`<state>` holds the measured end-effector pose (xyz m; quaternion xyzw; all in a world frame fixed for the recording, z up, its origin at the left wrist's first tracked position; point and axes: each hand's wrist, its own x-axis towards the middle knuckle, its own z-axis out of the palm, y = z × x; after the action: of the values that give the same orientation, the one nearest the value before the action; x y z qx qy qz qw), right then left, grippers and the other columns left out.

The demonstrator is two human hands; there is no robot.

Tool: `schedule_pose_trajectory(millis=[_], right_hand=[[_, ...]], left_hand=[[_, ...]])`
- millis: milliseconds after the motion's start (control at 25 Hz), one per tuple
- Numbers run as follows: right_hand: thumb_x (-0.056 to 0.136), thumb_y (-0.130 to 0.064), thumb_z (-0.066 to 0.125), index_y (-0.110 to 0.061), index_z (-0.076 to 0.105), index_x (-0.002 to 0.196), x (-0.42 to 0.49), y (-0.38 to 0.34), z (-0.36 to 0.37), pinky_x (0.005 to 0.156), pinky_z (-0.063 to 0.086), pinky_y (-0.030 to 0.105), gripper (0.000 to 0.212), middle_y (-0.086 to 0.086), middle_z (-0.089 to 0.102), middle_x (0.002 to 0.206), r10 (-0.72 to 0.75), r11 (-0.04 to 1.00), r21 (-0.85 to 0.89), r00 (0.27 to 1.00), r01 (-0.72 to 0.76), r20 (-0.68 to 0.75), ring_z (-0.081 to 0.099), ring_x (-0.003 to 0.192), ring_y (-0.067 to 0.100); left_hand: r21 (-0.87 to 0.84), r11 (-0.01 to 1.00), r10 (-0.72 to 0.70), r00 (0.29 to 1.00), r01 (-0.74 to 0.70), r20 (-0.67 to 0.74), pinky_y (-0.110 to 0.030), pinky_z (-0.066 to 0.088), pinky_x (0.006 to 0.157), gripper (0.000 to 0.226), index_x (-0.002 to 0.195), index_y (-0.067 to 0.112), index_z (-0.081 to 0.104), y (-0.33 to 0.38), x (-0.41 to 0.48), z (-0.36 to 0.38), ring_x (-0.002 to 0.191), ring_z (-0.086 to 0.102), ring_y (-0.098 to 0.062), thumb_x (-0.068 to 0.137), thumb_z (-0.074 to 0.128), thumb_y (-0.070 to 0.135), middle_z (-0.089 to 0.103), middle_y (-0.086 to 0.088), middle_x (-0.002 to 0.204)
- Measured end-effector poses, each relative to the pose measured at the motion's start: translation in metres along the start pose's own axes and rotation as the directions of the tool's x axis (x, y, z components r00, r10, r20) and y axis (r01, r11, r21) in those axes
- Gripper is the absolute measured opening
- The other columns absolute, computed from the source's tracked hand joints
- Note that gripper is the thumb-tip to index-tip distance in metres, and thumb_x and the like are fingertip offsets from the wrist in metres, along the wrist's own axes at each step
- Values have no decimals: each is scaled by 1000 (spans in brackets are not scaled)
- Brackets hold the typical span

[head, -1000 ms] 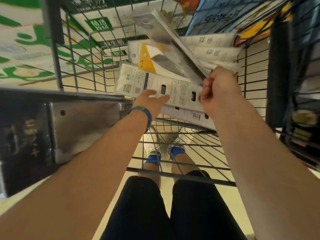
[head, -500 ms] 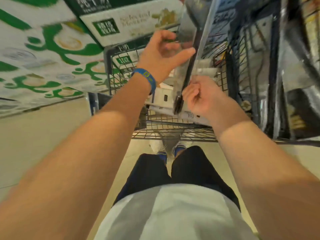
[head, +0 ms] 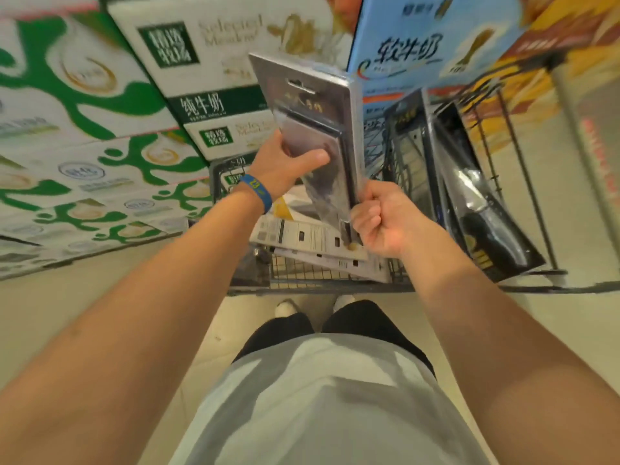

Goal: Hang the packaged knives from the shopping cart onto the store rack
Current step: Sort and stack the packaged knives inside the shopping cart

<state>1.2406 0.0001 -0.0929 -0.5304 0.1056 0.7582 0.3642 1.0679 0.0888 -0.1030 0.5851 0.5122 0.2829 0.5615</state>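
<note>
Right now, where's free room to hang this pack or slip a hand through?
Free: rack wires right of the hanging knife packs; bare mesh along the near edge of the cart. Crowded: cart middle, stacked packs beneath the held pack.

Shop aisle, stacked milk cartons [head: 188,62], shopping cart [head: 302,276]

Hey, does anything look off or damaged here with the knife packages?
Nothing looks damaged. The packaged knife held by the left hand and right hand seems intact. Only the packages left in the cart lie in a loose, overlapping heap.
</note>
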Motion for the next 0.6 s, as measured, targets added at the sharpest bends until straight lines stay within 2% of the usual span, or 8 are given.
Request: schedule_pose_trajectory(millis=[80,160,240,320,400,480,520,600], right_hand=[[96,-17,39,-14,59,73,-19,-21,10,31,38,11,31,-7,44,44,-143,990,8,990,143,8,41,32,2],[101,-22,42,-15,63,92,-44,-48,21,44,50,17,24,-1,61,59,-339,938,-59,940,342,47,54,42,7],[103,-33,44,-18,66,101,-69,-74,29,63,55,28,26,0,69,73,-523,799,-322,851,508,46,65,59,14],[101,-41,49,-25,70,98,-94,-96,25,77,51,35,27,-7,71,83,-765,480,-635,643,606,35,67,78,12],[99,-54,49,-26,70,87,-117,-112,14,73,48,33,37,-16,67,81,-902,188,-791,421,583,96,61,77,0],[97,-69,42,-16,59,69,-139,-123,3,59,40,34,62,-12,59,60,-927,46,-840,337,541,166,54,58,1],[96,-71,40,-12,49,62,-148,-126,0,55,34,36,69,-9,53,51,-936,-10,-845,293,535,196,50,50,5],[98,-69,41,-14,37,53,-170,-133,0,50,26,36,71,-9,48,44,-956,-135,-825,147,549,254,46,45,7]], left_hand=[[-111,993,33,994,-44,-100,-8,48,62,23,87,18,68,37,2,4,65,62,14,71,84,17,70,20,69],[-210,973,42,969,-95,-244,-12,49,62,29,83,21,71,83,3,11,66,65,7,62,86,34,72,17,68],[-272,953,21,928,-131,-373,-13,50,60,43,83,22,72,123,7,14,67,67,5,57,85,54,73,16,71],[-308,944,-42,887,-115,-460,-18,55,62,60,79,25,69,162,6,11,67,68,2,48,76,76,72,16,70],[-420,900,-106,875,-118,-472,-37,59,82,90,90,22,71,200,10,5,88,73,-17,35,66,92,76,2,92],[-434,893,-97,887,-123,-452,-50,52,97,123,117,15,67,232,14,2,110,66,-33,31,50,102,70,-14,119],[-453,875,-75,876,-171,-477,-51,52,96,118,118,16,67,247,11,1,109,67,-34,36,48,99,70,-15,119],[-604,746,-99,851,-280,-516,-47,59,81,77,98,19,71,273,0,5,87,75,-27,54,64,82,77,-5,95]])
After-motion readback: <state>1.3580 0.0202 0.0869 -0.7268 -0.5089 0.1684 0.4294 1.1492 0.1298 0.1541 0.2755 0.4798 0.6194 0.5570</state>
